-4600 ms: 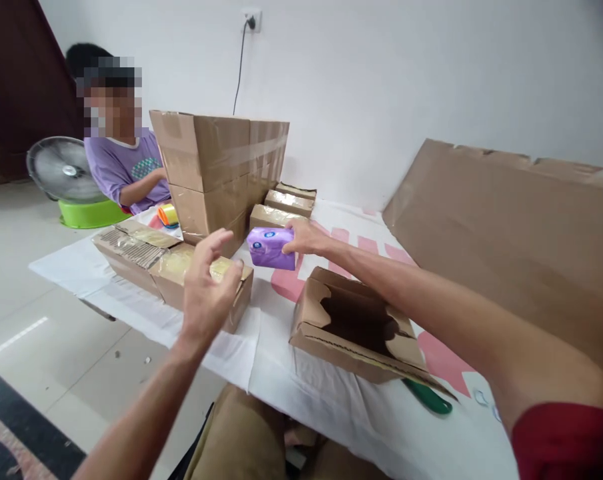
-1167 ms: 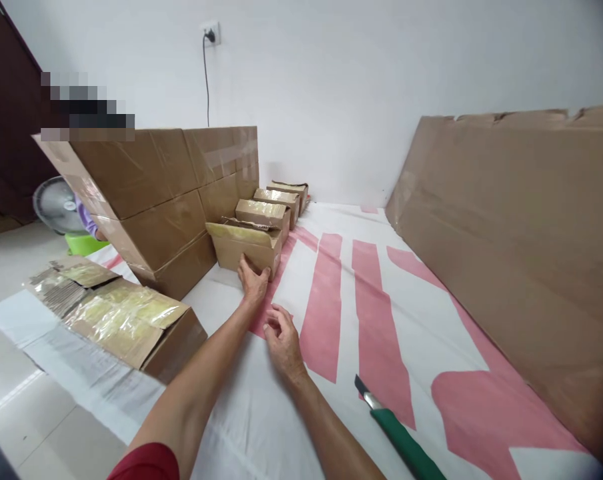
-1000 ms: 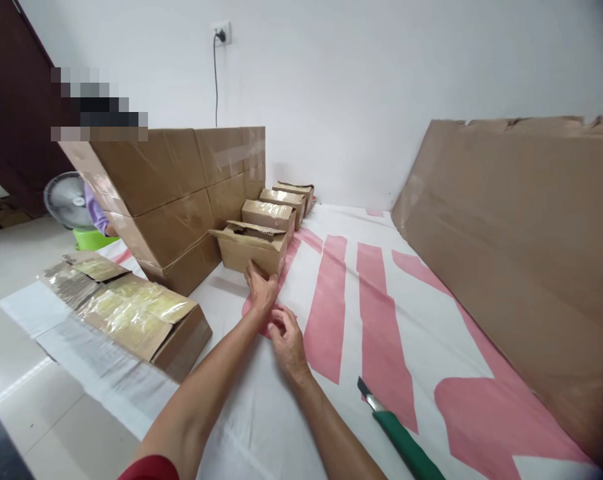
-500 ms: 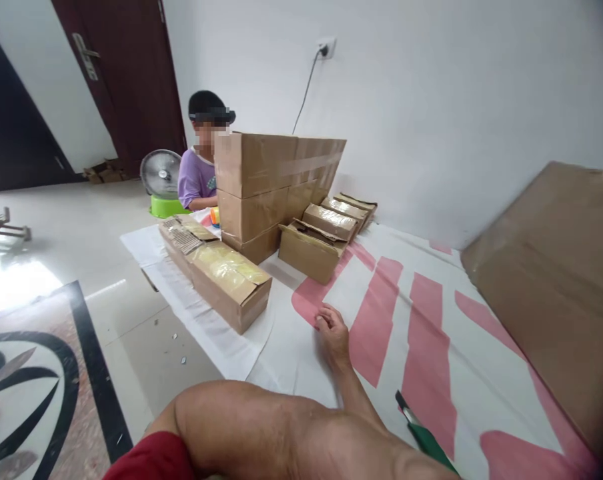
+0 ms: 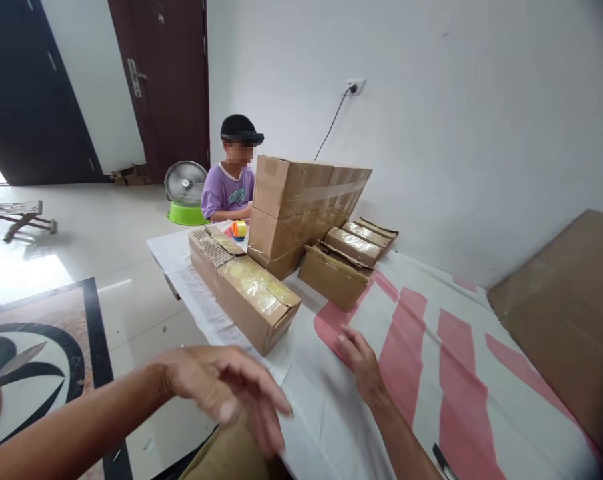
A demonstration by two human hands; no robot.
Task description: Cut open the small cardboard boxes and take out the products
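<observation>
My left hand [image 5: 231, 387] is in the air at the table's near left edge. Its fingers are spread, and nothing is in them. Over the white cloth with pink shapes [image 5: 396, 347], my right hand [image 5: 360, 360] has its fingers slightly bent and apart, holding nothing. A closed cardboard box with shiny tape [image 5: 261, 293] lies ahead between both hands. Beyond my right hand sits an open-flapped cardboard box [image 5: 334, 277]. Stacked taped boxes [image 5: 291, 193] rise behind these.
A person in a purple shirt [image 5: 229, 193] is behind the stack, near a yellow tape roll [image 5: 238, 229]. More boxes [image 5: 354, 245] line the wall side. A large cardboard sheet [image 5: 566, 313] leans at right. A dark-tipped object [image 5: 442, 460] lies at the bottom edge.
My left arm, bent across the bottom before, now reaches in from the left with its hand in view. The view has shifted, moving the boxes right and down in the picture.
</observation>
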